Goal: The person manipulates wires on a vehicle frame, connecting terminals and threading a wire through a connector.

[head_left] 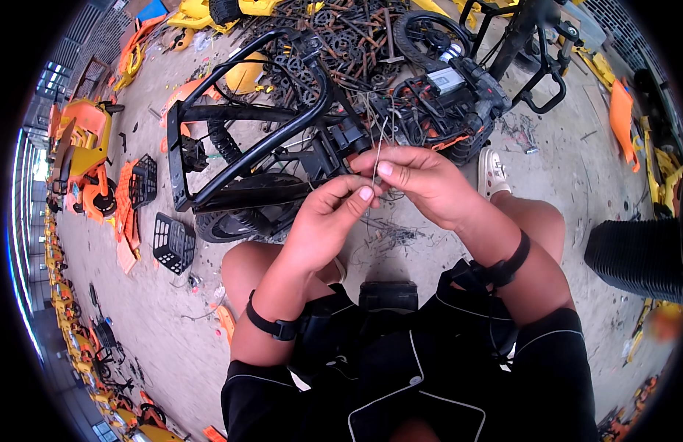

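Note:
My left hand [334, 214] and my right hand [415, 180] meet at centre, fingers pinched on a thin pale wire [383, 136] that rises upward between them. Behind them lies a black tubular scooter frame [253, 158] with a black wheel [216, 225] and dark cables. Just to the right of the frame is a dismantled assembly [437, 103] with tangled wiring, a silver box and orange parts, close above my right hand. Whether the wire connects to either assembly I cannot tell.
A heap of rusty metal parts [319, 51] lies behind. Yellow and orange scooter bodies [94, 147] and black baskets [172, 243] lie left. Stacked black baskets [632, 258] stand right, near orange panels [622, 121]. Wire scraps [393, 234] lie on the concrete floor.

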`<state>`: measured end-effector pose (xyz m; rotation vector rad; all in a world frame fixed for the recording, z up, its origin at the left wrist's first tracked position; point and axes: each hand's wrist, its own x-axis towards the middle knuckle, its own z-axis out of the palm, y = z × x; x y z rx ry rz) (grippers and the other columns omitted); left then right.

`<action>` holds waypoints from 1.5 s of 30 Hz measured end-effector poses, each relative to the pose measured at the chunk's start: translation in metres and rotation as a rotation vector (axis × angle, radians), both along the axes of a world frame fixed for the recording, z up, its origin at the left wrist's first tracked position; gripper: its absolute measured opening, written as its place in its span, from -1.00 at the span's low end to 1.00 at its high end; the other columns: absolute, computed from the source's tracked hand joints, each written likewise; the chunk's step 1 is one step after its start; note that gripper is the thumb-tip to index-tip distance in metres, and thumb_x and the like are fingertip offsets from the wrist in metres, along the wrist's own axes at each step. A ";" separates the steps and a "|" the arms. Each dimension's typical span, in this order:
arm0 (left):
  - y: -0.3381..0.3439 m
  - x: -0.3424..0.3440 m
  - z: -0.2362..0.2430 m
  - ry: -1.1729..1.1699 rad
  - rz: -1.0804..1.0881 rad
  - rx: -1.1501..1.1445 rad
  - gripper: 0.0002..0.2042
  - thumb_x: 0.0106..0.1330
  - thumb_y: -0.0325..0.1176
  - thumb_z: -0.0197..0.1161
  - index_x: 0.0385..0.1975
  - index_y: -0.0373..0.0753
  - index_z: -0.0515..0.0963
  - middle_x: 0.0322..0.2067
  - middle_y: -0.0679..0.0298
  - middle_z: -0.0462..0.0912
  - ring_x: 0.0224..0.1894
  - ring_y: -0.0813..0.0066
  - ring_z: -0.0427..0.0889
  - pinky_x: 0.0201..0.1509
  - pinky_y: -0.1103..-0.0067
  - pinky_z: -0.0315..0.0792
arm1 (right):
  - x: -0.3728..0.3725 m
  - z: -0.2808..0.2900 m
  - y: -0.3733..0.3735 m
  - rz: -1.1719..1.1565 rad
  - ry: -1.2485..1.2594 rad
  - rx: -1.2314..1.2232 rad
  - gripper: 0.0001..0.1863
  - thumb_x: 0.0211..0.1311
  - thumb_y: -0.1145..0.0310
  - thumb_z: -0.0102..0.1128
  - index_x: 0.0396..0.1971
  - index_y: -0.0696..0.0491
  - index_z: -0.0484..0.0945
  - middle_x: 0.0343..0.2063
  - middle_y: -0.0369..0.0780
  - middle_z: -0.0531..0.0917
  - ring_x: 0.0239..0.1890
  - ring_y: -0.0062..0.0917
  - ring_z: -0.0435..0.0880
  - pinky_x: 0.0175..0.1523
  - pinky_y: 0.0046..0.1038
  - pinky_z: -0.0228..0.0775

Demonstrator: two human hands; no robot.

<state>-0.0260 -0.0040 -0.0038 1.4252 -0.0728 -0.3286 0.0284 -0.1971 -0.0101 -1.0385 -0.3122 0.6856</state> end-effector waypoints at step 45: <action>-0.003 0.000 -0.003 0.064 -0.019 0.034 -0.78 0.45 -0.35 0.15 -0.08 -0.36 0.59 -0.26 0.29 0.65 -0.16 0.57 0.58 0.00 0.61 0.44 | 0.002 -0.003 0.006 -0.403 0.063 -0.134 -0.71 0.18 0.22 0.44 -0.41 0.13 0.56 -0.45 -0.30 0.62 -0.38 -0.66 0.54 -0.19 -0.56 0.36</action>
